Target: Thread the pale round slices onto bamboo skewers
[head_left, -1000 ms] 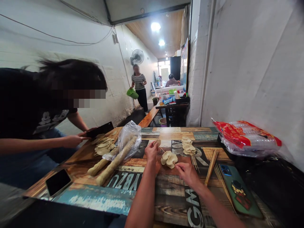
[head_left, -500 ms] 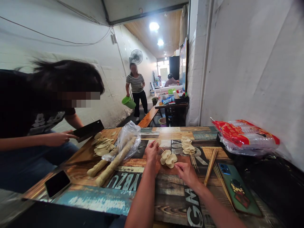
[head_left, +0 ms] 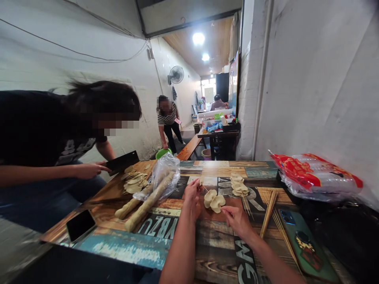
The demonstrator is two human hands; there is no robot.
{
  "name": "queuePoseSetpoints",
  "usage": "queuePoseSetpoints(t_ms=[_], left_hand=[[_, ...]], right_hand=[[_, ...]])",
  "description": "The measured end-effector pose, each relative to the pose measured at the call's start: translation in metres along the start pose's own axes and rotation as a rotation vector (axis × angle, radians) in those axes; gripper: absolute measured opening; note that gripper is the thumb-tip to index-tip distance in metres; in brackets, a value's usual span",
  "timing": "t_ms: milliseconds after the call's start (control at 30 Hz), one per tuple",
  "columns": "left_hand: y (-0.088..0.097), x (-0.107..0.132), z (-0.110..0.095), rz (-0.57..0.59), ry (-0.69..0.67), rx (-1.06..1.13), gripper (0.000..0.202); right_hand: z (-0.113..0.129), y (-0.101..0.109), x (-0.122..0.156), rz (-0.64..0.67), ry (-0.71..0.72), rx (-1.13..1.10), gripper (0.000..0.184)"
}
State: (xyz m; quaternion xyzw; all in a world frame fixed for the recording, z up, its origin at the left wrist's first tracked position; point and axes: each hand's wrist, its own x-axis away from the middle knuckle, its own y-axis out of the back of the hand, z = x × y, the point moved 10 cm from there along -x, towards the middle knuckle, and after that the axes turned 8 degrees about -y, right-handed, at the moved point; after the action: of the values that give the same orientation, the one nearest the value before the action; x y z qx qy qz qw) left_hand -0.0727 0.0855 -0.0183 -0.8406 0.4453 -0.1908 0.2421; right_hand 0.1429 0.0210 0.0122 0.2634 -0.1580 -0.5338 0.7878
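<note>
Thin, round, pale beige slices are threaded on a skewer just above the table between my hands. My right hand pinches the skewer's near end. The fingers of my left hand are closed at its far end, around what looks like another slice, mostly hidden by the fingers. Beyond my right hand lies a pile of skewered slices, sticks pointing toward me. To its right rests a bundle of bare bamboo skewers.
At left a co-worker holds a black cleaver by loose slices. Long beige dough-like logs lie partly in a plastic bag. Phones lie on both sides. A red-and-clear package sits right.
The view has shifted slightly, with my hands still at the skewer. In the background, the person in stripes has bent down, lowering the green bucket toward the floor.
</note>
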Motion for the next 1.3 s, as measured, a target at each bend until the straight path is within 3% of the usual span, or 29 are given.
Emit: queuePoseSetpoints(t_ms=[167,533,933,1300], left_hand=[[-0.007,0.001,0.005,0.067,0.02,0.034,0.023],[-0.008,0.005,-0.002,0.055,-0.003,0.032,0.029],[-0.012,0.008,-0.016,0.052,-0.165,-0.105,0.043],[-0.018,0.013,-0.018,0.091,-0.176,-0.148,0.044]], right_hand=[[0.001,-0.001,0.0,-0.012,0.008,-0.005,0.043],[0.003,0.006,0.0,-0.037,-0.002,-0.008,0.043],[0.002,0.005,-0.002,-0.061,0.019,-0.007,0.04],[0.001,0.007,-0.002,-0.097,0.027,-0.009,0.042]])
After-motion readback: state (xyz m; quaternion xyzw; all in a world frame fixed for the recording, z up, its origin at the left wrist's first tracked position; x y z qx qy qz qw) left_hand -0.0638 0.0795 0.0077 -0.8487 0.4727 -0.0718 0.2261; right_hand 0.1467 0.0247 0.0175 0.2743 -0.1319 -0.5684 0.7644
